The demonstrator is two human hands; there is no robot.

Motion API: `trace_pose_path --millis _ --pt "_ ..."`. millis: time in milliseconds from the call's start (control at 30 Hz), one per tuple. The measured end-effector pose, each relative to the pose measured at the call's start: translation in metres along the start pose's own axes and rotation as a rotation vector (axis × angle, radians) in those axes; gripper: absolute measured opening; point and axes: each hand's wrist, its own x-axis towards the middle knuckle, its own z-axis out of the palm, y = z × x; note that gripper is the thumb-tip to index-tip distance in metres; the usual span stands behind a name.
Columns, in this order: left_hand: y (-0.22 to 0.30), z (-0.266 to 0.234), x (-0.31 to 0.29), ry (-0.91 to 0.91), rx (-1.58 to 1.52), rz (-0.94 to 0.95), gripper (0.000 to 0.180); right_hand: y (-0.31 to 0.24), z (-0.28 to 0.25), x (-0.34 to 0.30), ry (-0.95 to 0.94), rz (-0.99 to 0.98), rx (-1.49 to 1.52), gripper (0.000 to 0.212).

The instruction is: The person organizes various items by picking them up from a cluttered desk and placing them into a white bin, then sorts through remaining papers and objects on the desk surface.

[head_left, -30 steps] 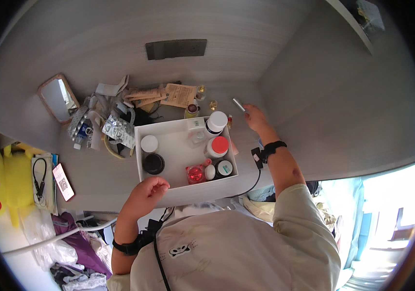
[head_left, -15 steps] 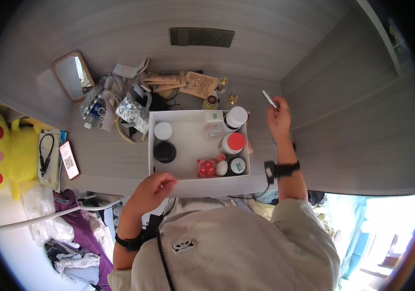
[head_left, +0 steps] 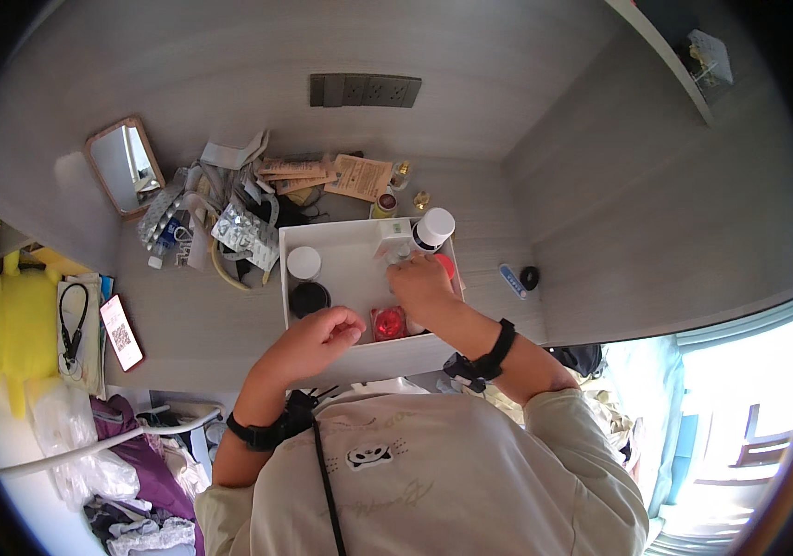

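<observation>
A white open box (head_left: 350, 269) sits on the grey wooden tabletop (head_left: 470, 199), close in front of the person. The right hand (head_left: 422, 283) reaches into the box's far right part, fingers curled down over small containers there; it seems to close on a red-capped one, though the hand hides most of it, so the grip cannot be told for sure. Just beyond it stands a white-lidded bottle (head_left: 433, 227). The left hand (head_left: 317, 335) rests at the box's near edge, loosely curled and holding nothing. Inside the box lie a white round lid (head_left: 304, 262), a black round jar (head_left: 308, 298) and a red jar (head_left: 389, 322). A small mirror (head_left: 123, 165) and blister packs (head_left: 243, 236) lie to the left.
</observation>
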Motion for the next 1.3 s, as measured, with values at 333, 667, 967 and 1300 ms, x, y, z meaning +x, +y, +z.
trace_pose_path --millis 333,667,967,1300 --pt "-0.006 -0.009 -0.003 -0.016 0.021 -0.064 0.015 -0.017 0.008 0.005 -0.166 0.097 -0.213 0.024" --pt "-0.022 -0.021 -0.008 0.425 0.223 0.045 0.014 0.022 -0.022 -0.063 0.23 0.262 0.354 0.036" --pt "-0.075 -0.022 -0.02 0.451 0.059 -0.241 0.059 0.069 0.09 -0.085 0.501 0.302 1.047 0.042" --pt "-0.043 -0.003 -0.046 0.496 0.222 -0.258 0.055 0.054 0.054 -0.108 0.163 0.258 1.162 0.044"
